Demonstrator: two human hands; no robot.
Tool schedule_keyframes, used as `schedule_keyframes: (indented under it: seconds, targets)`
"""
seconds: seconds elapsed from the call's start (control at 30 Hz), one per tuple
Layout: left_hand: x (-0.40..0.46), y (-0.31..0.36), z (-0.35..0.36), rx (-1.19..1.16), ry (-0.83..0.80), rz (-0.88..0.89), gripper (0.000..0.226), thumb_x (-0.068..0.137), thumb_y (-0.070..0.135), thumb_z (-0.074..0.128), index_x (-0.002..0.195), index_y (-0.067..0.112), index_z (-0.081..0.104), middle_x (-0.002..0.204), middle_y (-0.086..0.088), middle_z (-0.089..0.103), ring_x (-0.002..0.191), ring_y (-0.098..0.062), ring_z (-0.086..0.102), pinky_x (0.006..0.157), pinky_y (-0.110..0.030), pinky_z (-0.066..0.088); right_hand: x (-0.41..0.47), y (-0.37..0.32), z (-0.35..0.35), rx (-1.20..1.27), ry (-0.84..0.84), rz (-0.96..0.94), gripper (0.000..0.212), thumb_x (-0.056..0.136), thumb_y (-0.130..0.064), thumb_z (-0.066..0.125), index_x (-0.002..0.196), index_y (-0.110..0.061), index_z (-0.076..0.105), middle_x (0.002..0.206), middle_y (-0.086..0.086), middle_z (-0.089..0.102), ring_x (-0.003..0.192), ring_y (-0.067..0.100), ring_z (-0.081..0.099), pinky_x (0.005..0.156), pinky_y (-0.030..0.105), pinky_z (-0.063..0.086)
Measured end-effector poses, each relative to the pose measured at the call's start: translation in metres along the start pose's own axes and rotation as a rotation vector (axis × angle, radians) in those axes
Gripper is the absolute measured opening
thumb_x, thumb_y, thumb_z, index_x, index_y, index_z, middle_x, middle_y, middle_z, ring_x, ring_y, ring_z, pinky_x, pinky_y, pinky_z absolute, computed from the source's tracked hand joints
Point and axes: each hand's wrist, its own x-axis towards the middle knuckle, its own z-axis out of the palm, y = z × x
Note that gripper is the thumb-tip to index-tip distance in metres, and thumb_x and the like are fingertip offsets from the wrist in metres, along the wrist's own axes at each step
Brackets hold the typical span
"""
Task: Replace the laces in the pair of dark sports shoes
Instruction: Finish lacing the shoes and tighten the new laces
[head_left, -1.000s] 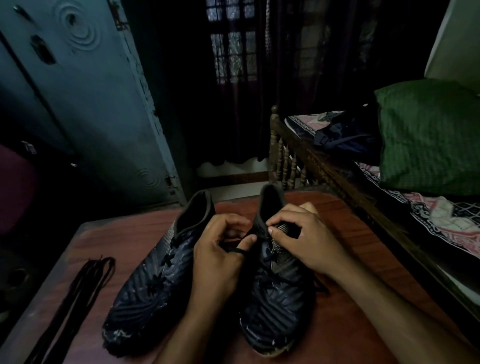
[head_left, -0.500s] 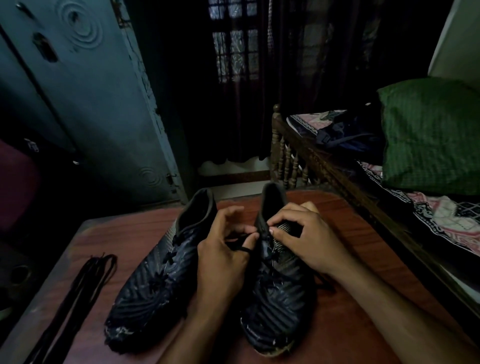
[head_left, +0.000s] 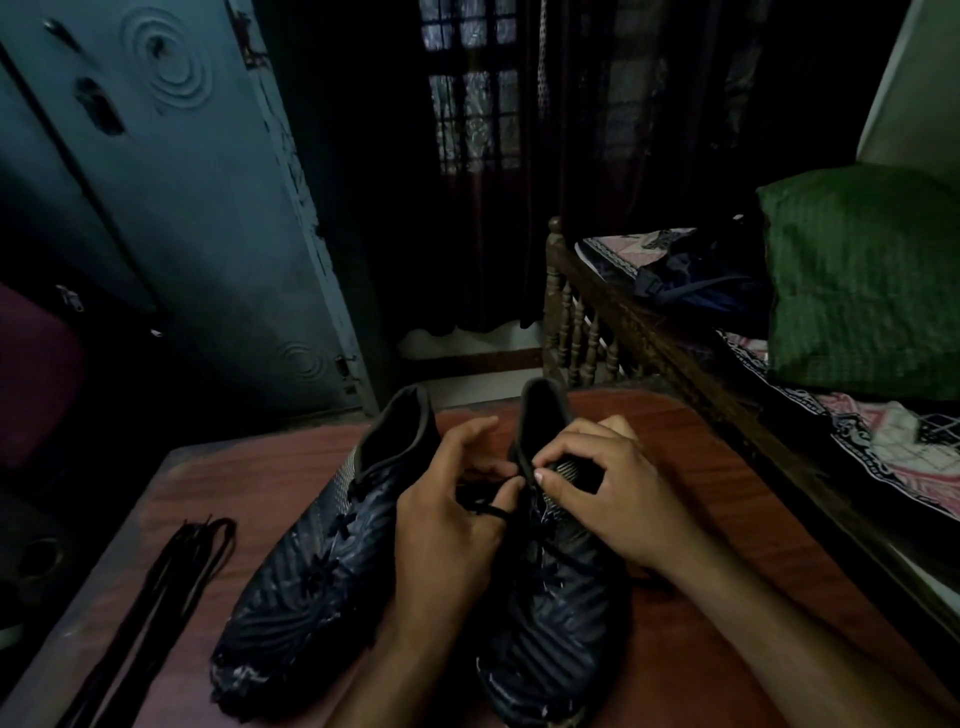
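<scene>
While my left hand (head_left: 447, 530) pinches a loop of the old lace (head_left: 491, 512) between thumb and forefinger, my right hand (head_left: 602, 499) curls over the tongue and upper eyelets of the right shoe (head_left: 561, 597), thumb pressed at the collar edge. Both hands work close together, fingertips nearly meeting above that shoe's throat. I judge the step in hand to be unthreading: the old lace is being drawn out of the top eyelets, with lower crossings apparently in place beneath my right palm, though the dim light hides detail. The left shoe (head_left: 322, 561) lies just beyond my left hand's outer side, laced and untouched. Farther out past my left wrist, a bundle of spare laces (head_left: 156, 597) rests on the table (head_left: 727, 519), well apart from both shoes. Next, I expect to need a steady outward pull with the left hand while the right braces the shoe, then a regrip one crossing lower.
</scene>
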Motion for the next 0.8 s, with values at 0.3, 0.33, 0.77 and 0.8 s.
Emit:
schedule_keyframes:
  seconds: [0.3, 0.33, 0.77, 0.8]
  targets:
    - [0.0036, -0.002, -0.0031, 0.009, -0.018, 0.074, 0.066, 0.078, 0.009, 0.087, 0.128, 0.043, 0.06, 0.102, 0.023, 0.068, 0.089, -0.003, 0.071, 0.081, -0.026, 0.059, 0.002, 0.0023, 0.0016, 0.013, 0.022, -0.014, 0.012, 0.084, -0.046, 0.064, 0.089, -0.038, 0.07, 0.094, -0.024, 0.064, 0.099, 0.005, 0.045, 0.083, 0.015, 0.034]
    - [0.0042, -0.0014, -0.0035, 0.0, -0.029, 0.079, 0.066, 0.079, 0.009, 0.087, 0.129, 0.042, 0.059, 0.103, 0.024, 0.067, 0.089, -0.003, 0.071, 0.081, -0.024, 0.058, 0.0021, 0.0024, 0.0014, 0.015, 0.019, -0.01, 0.011, 0.084, -0.045, 0.064, 0.09, -0.038, 0.07, 0.095, -0.024, 0.064, 0.1, 0.005, 0.045, 0.084, 0.015, 0.034]
    - [0.003, -0.0057, -0.0008, -0.036, -0.047, 0.197, 0.084, 0.087, -0.012, 0.067, 0.137, 0.052, 0.046, 0.108, 0.006, 0.056, 0.094, -0.014, 0.063, 0.08, -0.008, 0.047, -0.0002, -0.0007, 0.0074, -0.007, 0.025, -0.031, 0.013, 0.086, -0.043, 0.064, 0.094, -0.036, 0.071, 0.094, -0.024, 0.061, 0.1, 0.004, 0.042, 0.085, 0.011, 0.032]
    - [0.0033, -0.0064, -0.0006, -0.019, -0.044, 0.214, 0.087, 0.087, -0.012, 0.067, 0.139, 0.054, 0.043, 0.109, 0.006, 0.055, 0.093, -0.015, 0.063, 0.079, -0.008, 0.046, -0.0004, -0.0007, 0.0081, -0.009, 0.024, -0.03, 0.013, 0.086, -0.042, 0.064, 0.095, -0.035, 0.071, 0.094, -0.024, 0.061, 0.101, 0.004, 0.042, 0.085, 0.01, 0.031]
